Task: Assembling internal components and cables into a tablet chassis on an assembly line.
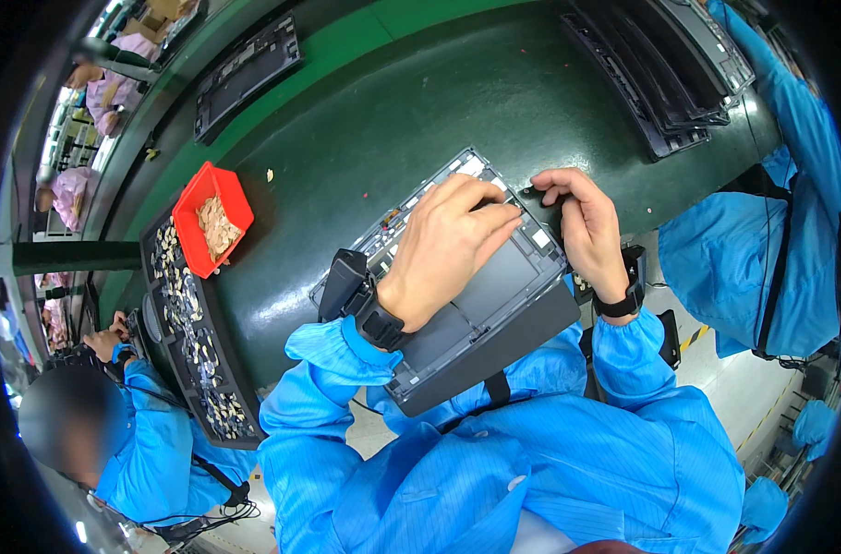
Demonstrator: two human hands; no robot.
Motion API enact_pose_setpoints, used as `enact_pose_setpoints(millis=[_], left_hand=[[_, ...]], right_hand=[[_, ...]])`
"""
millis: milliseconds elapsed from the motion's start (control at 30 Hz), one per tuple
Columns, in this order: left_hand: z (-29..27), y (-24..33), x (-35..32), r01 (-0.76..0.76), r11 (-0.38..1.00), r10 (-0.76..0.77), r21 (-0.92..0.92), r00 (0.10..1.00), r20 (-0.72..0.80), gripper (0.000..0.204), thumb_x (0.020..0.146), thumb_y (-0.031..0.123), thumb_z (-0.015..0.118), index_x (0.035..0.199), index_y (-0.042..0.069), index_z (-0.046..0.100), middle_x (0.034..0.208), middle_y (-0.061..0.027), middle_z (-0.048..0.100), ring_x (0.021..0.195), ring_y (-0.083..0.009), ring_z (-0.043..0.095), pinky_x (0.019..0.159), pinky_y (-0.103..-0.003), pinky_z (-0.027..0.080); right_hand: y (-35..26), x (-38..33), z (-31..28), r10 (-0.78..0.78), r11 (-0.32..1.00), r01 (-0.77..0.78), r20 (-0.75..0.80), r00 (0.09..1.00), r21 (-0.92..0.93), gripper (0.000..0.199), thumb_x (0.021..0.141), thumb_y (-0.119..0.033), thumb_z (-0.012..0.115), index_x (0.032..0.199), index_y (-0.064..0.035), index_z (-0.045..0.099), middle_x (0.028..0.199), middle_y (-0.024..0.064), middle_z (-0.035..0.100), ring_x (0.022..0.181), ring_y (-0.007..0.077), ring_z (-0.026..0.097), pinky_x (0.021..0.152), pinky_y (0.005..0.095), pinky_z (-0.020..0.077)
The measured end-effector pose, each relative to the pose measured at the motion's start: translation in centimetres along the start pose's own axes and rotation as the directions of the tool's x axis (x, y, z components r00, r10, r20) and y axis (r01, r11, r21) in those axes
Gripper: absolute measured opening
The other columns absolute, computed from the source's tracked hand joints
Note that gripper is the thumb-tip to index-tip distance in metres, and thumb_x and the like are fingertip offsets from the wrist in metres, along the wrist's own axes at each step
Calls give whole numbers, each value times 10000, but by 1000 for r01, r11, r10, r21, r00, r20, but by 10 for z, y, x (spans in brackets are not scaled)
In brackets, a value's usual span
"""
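A dark grey laptop casing (494, 282) lies tilted in front of me, its near end jutting over the table edge. It has a frame of small silver and white parts along its far rim. My left hand (453, 240) is over the casing, thumb and fingers pinched together close to its upper right corner. Whatever sits between those fingertips is hidden. Just beyond the casing's right edge is my right hand (582, 222), its fingers curled in. By its fingertips a small dark piece shows, too small to name.
To the left, a red bin (191, 231) of small beige pieces sits against a black tray (240, 392) strewn with small parts. Stacked casings (656, 83) lie at the far right; another casing (249, 74) rests at the far left. Co-workers in blue sit on both sides.
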State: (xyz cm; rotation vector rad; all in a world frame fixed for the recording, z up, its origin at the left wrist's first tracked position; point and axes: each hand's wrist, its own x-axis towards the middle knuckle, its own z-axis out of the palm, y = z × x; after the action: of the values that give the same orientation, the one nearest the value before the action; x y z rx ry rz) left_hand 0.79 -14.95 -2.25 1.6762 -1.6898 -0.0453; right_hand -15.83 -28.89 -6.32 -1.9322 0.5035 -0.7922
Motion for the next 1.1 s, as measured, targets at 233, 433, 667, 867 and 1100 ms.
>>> enact_pose_setpoints(millis=[233, 433, 667, 867, 1100], left_hand=[[3, -3, -4, 116, 993, -116, 1, 990, 78, 173, 844, 220, 799, 970, 103, 816, 1081, -55, 719, 1056, -259, 643, 909, -385, 488], [-3, 19, -11, 62, 969, -79, 241, 995, 64, 454, 825, 536, 781, 1017, 126, 816, 1270, -68, 654, 1295, -293, 512, 993, -513, 352], [-5, 23, -36, 75, 977, -123, 198, 962, 243, 1072, 742, 740, 737, 1486, 6, 494, 1639, -248, 305, 1551, -399, 236, 1196, -707, 134], [-12, 28, -48, 25, 983, -89, 184, 934, 347, 1217, 760, 753, 703, 1562, -78, 321, 1648, -261, 292, 1570, -381, 217, 1208, -704, 96], [-8, 23, -63, -43, 997, 20, 58, 935, 353, 1237, 733, 737, 712, 1611, -7, 258, 1659, -271, 259, 1581, -389, 177, 1210, -717, 55]], right_hand=[[-12, -8, 5, 96, 994, -99, 54, 994, 55, 313, 901, 67, 458, 1124, 38, 676, 999, 141, 707, 866, 219, 646, 834, 322, 519], [-24, -11, 11, 137, 990, -138, -27, 990, -33, 211, 982, -47, 563, 1135, 29, 687, 1021, 147, 691, 904, 271, 673, 818, 361, 526], [-46, -30, 18, 11, 863, -25, -30, 999, -505, 186, 965, -142, 669, 1036, 27, 701, 1054, 164, 651, 996, 361, 619, 845, 425, 506], [-60, -44, -2, 117, 894, -87, 40, 992, -440, 152, 949, -121, 685, 991, 23, 709, 953, 169, 659, 860, 343, 651, 771, 406, 517], [-56, -84, -18, 598, 784, -515, 203, 775, -346, 527, 1086, -403, 501, 909, 67, 660, 709, 201, 637, 649, 273, 610, 627, 422, 444]])
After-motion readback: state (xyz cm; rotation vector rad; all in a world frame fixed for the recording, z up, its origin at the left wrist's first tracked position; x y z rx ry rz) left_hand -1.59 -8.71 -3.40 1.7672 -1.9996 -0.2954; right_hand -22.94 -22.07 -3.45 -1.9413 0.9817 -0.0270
